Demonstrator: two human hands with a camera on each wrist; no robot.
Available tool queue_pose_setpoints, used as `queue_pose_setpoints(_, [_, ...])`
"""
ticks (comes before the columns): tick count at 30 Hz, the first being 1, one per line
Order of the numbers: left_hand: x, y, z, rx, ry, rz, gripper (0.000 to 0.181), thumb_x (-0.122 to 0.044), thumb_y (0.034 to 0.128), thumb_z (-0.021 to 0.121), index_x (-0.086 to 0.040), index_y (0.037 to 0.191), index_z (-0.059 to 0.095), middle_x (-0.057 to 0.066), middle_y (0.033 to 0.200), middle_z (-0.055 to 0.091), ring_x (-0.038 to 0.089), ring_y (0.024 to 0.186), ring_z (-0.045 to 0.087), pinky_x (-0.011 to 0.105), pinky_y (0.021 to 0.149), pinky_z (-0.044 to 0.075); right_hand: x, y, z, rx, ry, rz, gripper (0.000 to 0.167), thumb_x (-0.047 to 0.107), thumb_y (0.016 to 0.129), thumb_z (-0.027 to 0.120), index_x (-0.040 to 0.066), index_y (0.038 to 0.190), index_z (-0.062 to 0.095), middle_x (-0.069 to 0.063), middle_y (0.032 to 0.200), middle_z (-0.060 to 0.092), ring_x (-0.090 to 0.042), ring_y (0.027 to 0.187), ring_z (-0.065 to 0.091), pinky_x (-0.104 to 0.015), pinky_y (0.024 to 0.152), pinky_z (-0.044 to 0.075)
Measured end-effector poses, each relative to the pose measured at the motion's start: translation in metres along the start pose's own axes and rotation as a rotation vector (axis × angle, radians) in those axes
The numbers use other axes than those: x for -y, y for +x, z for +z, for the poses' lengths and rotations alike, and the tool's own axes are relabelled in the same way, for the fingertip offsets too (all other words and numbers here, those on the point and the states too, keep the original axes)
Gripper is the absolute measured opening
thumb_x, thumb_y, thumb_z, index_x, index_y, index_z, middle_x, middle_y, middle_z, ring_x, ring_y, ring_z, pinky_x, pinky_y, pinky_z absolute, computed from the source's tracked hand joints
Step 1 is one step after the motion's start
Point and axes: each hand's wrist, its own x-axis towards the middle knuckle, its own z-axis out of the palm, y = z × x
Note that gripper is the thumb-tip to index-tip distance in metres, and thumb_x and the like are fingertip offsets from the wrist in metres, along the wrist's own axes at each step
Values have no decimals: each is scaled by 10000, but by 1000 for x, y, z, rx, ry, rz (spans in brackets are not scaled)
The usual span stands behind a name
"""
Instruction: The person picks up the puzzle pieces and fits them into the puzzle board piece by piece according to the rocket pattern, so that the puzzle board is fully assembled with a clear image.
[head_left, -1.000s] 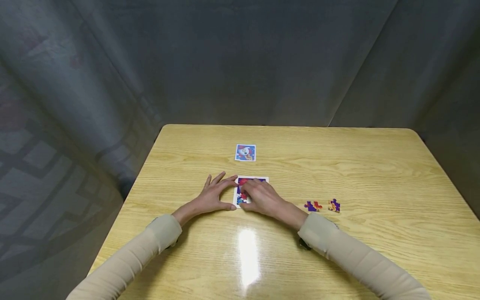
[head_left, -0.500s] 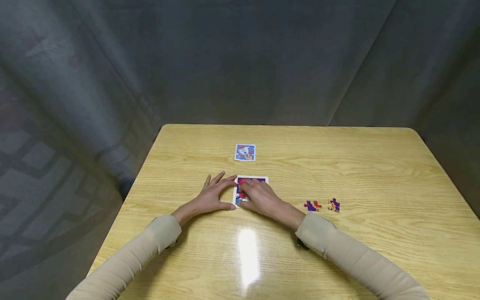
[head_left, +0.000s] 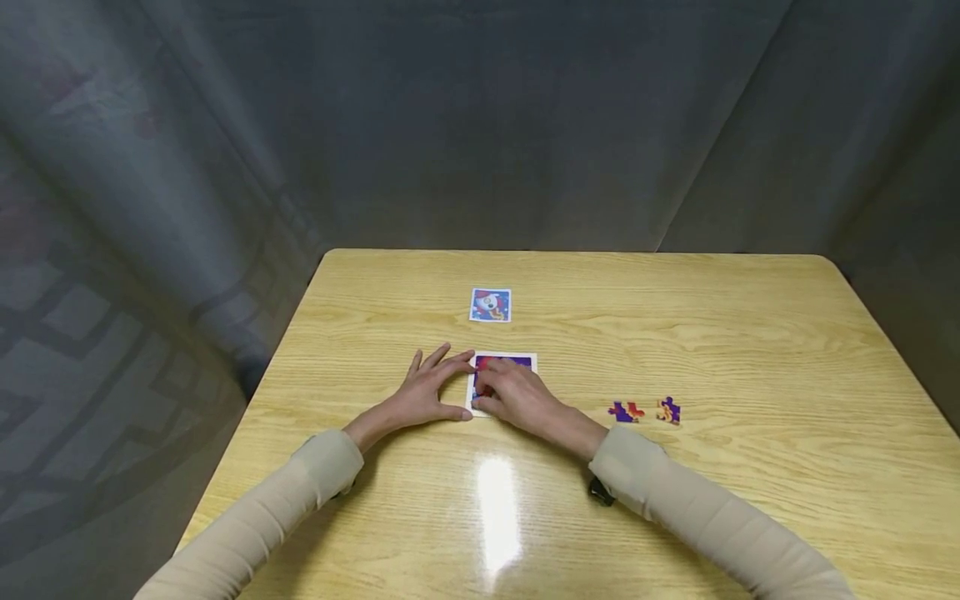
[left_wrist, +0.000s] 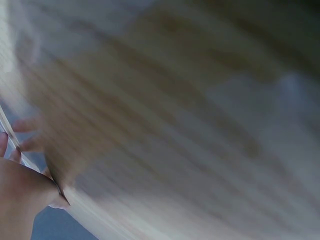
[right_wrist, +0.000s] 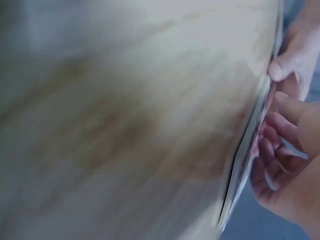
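A small white-bordered jigsaw puzzle with purple and red artwork lies flat in the middle of the table. Thumb and index finger of my left hand spread in a wide C and touch its left edge, while the other fingers stretch outward. Over the puzzle, my right hand bends its fingers and thumb down onto the left part of the picture. It covers most of the artwork, so whether a piece sits between the fingertips is hidden. In the right wrist view the bent right fingers meet the puzzle edge-on.
Two loose jigsaw pieces, one purple and red and one purple and orange, lie right of the right hand. Behind the puzzle is a square picture card. Dark curtains hang beyond the wooden table.
My right hand has shifted slightly left across the puzzle, covering more of its left part. The left hand, the loose pieces and the card stay where they were.
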Motion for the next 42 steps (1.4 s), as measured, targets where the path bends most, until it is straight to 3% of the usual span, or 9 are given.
queue_pose_setpoints(5, [0,0,-2,-6,7,-3,703,-503,792,740,-221,1376,471,-53,1578,258,295,1474,42,605,1118,-101,-6,0,-7,-58,11,48,129,224,854,744,136,833,652,37,813,578,-128,752,519,-282,632,450])
queue_pose_setpoints(13, [3,-1,-3,-20,14,-7,703,-501,782,750,-221,1369,483,-52,1574,267,297,1473,57,610,1118,-92,-6,0,-1,16,-29,88,312,346,786,796,114,802,588,35,771,528,-128,703,459,-253,587,394])
queue_pose_setpoints(21, [5,-1,-2,-17,4,-13,703,-512,781,746,-229,1368,481,-72,1575,258,276,1476,43,598,1121,-100,-4,2,3,25,-27,105,285,311,808,781,121,794,569,33,785,516,-143,736,475,-270,627,402])
queue_pose_setpoints(26, [5,-1,-2,-14,11,-11,703,-504,781,750,-232,1369,477,-69,1574,262,279,1476,44,609,1118,-93,-5,-3,-9,-18,4,108,226,281,843,755,138,802,585,32,784,517,-128,731,459,-268,625,400])
queue_pose_setpoints(30, [4,0,-2,-27,13,-7,699,-487,770,766,-227,1356,488,-59,1571,275,291,1474,57,615,1116,-91,-19,-20,-30,-70,-3,104,139,179,846,746,77,874,656,-3,832,583,-154,779,520,-290,678,475])
queue_pose_setpoints(35, [3,1,-3,-40,11,0,705,-469,756,784,-212,1347,500,-38,1565,293,305,1471,70,621,1114,-87,-50,-57,-62,-130,-13,153,201,69,809,761,16,990,691,-76,961,671,-221,876,600,-366,763,535])
queue_pose_setpoints(42, [2,1,-4,-32,13,-9,716,-484,754,779,-215,1353,495,-34,1566,292,301,1472,68,608,1119,-95,-76,-112,-89,-88,-47,232,296,182,820,775,56,1077,699,-62,1044,669,-221,908,553,-410,756,467])
